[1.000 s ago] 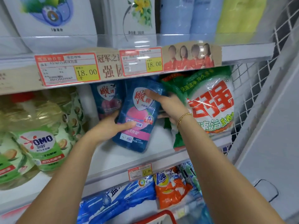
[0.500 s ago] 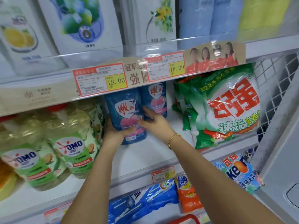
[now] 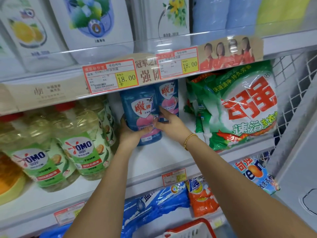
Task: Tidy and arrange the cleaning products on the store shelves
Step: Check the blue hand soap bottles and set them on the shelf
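Since a second ago the blue pouch [image 3: 140, 110] has gone from tipped forward to standing upright, mid-frame on the middle shelf [image 3: 164, 157], right under the yellow price tag [image 3: 111, 78]. Left hand [image 3: 129, 133] grips its lower left corner, thumb curled across the front. Right hand [image 3: 171, 123] holds the right edge, fingers pointing up where it touches a second blue pouch [image 3: 169, 97] tucked just behind. Gold bracelet [image 3: 189, 140] on that wrist, btw. Big green detergent bag [image 3: 240, 107] leans at the right, apart from the pouches, and bottles with green labels [image 3: 82, 148] crowd the left. Red basket [image 3: 190, 227] pokes in at the bottom edge.
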Available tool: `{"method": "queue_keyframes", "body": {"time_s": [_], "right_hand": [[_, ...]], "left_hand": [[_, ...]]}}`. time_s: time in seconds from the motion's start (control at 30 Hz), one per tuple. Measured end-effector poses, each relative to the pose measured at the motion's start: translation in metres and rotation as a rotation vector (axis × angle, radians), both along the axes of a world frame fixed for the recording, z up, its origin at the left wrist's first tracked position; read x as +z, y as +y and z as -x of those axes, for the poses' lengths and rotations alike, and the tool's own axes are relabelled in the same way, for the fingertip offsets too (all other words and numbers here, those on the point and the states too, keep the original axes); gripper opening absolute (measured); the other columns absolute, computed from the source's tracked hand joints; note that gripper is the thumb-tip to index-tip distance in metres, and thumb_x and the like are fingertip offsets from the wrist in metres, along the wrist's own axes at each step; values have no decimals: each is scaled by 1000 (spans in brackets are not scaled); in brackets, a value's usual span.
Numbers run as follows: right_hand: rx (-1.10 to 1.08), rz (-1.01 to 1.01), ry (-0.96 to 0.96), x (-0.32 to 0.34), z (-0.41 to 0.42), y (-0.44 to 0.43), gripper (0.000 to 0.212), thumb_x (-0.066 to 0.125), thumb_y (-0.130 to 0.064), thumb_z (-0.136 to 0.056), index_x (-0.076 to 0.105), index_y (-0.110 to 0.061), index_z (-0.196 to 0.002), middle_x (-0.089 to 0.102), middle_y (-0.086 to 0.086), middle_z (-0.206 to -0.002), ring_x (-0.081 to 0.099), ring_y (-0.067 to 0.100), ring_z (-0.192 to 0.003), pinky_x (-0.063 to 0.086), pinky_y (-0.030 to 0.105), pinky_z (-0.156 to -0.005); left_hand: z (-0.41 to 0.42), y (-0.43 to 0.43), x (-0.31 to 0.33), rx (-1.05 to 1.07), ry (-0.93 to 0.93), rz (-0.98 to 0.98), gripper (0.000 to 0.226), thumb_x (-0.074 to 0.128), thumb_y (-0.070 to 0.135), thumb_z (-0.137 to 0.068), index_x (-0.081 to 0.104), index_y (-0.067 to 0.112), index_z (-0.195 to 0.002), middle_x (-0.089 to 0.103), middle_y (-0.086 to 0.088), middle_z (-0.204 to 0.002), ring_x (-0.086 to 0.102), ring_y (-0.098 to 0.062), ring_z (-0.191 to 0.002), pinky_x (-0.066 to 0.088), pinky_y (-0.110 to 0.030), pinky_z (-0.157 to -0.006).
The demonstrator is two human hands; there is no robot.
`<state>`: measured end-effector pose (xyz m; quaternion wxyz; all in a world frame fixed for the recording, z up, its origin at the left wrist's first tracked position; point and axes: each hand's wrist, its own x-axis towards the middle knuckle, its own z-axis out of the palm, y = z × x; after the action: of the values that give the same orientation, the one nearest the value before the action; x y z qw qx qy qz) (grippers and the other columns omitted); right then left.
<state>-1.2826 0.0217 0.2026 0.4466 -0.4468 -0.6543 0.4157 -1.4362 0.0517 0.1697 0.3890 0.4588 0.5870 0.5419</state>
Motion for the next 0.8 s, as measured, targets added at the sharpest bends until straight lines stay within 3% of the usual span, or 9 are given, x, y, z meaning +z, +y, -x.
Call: {"method": "queue_keyframes", "body": {"time_s": [0.1, 0.2, 0.33, 0.4, 0.47, 0.57, 0.63, 0.7, 0.8], "right_hand": [[-21, 24, -43, 2, -11, -12, 49, 61, -14, -90, 47, -18, -137, 53, -1, -136, 47, 13, -124, 43, 37, -104], [-75, 35, -144, 6, -37, -34, 40, 63, -20, -89, 56, -16, -129, 59, 1, -128, 54, 15, -118, 46, 38, -102], [-160, -7, -238, 7, -101, -95, 14, 63, -24, -90, 70, -12, -86, 68, -4, -76, 63, 8, -75, 51, 17, -66], [-257, -10, -282, -5, -144, -127, 22, 64, -25, -89, 66, -11, -72, 63, -1, -62, 57, 10, -60, 49, 26, -62], [-407, 39, -344, -31, -193, -153, 26, 67, -26, -87, 63, -9, -69, 62, 6, -60, 54, 15, -58, 45, 30, -61], [-613, 227, -457, -86, -264, -189, 24, 76, -26, -79, 62, -6, -78, 62, 2, -69, 57, 19, -68, 45, 34, -68], [-603, 449, -626, -126, -291, -214, 40, 80, -33, -72, 63, -11, -100, 64, 3, -90, 61, 21, -82, 47, 33, -79], [-478, 618, -788, -158, -297, -234, 65, 81, -43, -69, 55, -19, -124, 61, 6, -115, 60, 21, -98, 45, 31, -91], [-373, 542, -916, -190, -286, -237, 75, 77, -45, -73, 45, -24, -138, 58, 7, -126, 53, 23, -115, 39, 28, -95]], "left_hand": [[-2, -11, -4, 5, 147, -74, 87, 90, 19, -59, 45, 14, -133, 59, 6, -117, 59, -10, -101, 46, -14, -76], [-11, -30, 0, 97, 182, -76, 72, 86, 22, -68, 50, 11, -128, 63, 0, -115, 62, -20, -102, 49, -27, -80], [-46, -94, 14, 205, 177, -288, 39, 70, 14, -86, 55, 9, -121, 59, 4, -111, 58, -9, -95, 43, -17, -77], [-76, -134, 12, 48, 180, -376, 19, 66, 13, -89, 61, 14, -107, 63, 8, -96, 57, 4, -83, 42, -6, -74], [-113, -166, -10, -218, 245, -311, 5, 65, 15, -89, 64, 20, -89, 65, 14, -82, 58, 7, -74, 42, -3, -68], [-169, -203, -71, -632, 432, -123, 15, 66, 16, -87, 61, 27, -77, 64, 14, -72, 58, 8, -70, 42, -6, -64], [-195, -219, -126, -810, 550, 14, 12, 64, 16, -87, 61, 25, -80, 60, 14, -74, 56, 6, -70, 40, -9, -67], [-206, -230, -175, -879, 663, 125, 6, 62, 16, -87, 67, 18, -91, 60, 10, -85, 58, -1, -82, 38, -12, -72], [-205, -245, -213, -918, 922, 107, 16, 58, 19, -88, 69, 15, -99, 66, 1, -100, 58, -16, -102, 37, -17, -82]]}}
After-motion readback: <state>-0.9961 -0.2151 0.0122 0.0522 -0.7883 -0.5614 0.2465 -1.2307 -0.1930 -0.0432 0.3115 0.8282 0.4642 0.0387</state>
